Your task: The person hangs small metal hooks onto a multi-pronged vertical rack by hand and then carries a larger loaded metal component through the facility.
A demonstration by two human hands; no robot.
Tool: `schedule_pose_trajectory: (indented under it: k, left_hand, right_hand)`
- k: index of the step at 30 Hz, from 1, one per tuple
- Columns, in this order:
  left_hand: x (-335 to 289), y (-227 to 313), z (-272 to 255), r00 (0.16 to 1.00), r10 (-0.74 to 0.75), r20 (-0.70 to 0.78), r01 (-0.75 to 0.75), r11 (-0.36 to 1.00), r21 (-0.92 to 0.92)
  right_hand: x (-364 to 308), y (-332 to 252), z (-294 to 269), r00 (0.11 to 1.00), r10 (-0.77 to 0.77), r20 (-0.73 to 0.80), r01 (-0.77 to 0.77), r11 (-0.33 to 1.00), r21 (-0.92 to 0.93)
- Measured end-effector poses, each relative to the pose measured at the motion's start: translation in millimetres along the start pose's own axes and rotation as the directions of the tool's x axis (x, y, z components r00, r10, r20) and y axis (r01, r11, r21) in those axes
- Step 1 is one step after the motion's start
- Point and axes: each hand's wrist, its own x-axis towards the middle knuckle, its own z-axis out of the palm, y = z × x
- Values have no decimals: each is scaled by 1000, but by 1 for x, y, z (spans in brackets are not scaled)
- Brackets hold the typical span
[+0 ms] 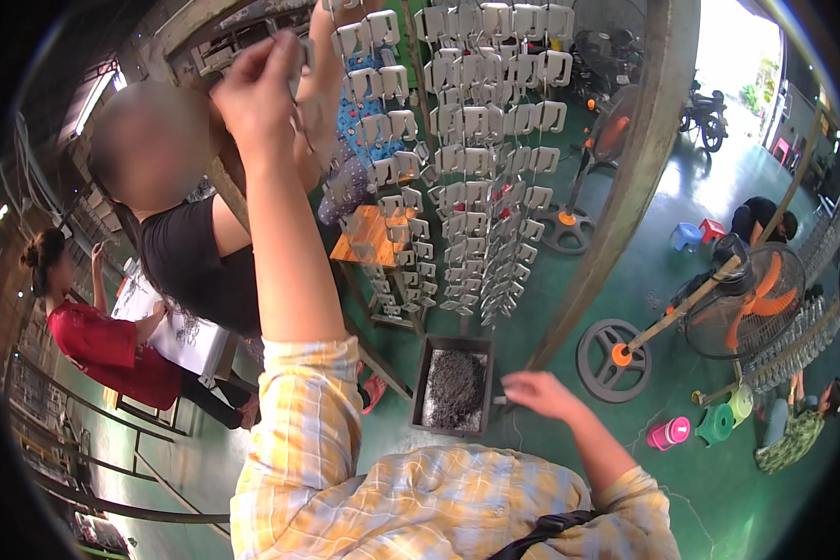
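Observation:
My left hand is raised high at the upper left, fingers pinched at a grey C-shaped part, partly hidden and a little blurred. Low on the right, beside a dark bin, my right hand is closed, with a small pale piece at its fingertips; its exact shape is unclear. The bin holds a heap of small dark pieces. Ahead of me, long vertical strands carry many grey C-shaped parts, hung in rows.
A wooden post slants down on the right; fans stand beyond it. Close on the left is a person in a black shirt, with one in red behind. A wooden stool stands behind the strands.

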Motion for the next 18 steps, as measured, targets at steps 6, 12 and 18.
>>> schedule_pose_trajectory:
  k: [6,12,18]
  left_hand:
    - [-112,17,-28,875,-341,344,381,923,-54]
    - [-200,31,-44,693,-369,620,587,788,-187]
    - [-251,60,-38,648,-105,755,355,918,-178]
  right_hand:
    - [37,-158,-25,749,-500,-436,519,850,-83]
    - [40,-178,-20,630,-618,-470,609,769,-195]
    - [-12,-146,-17,775,-469,-424,499,866,-47]
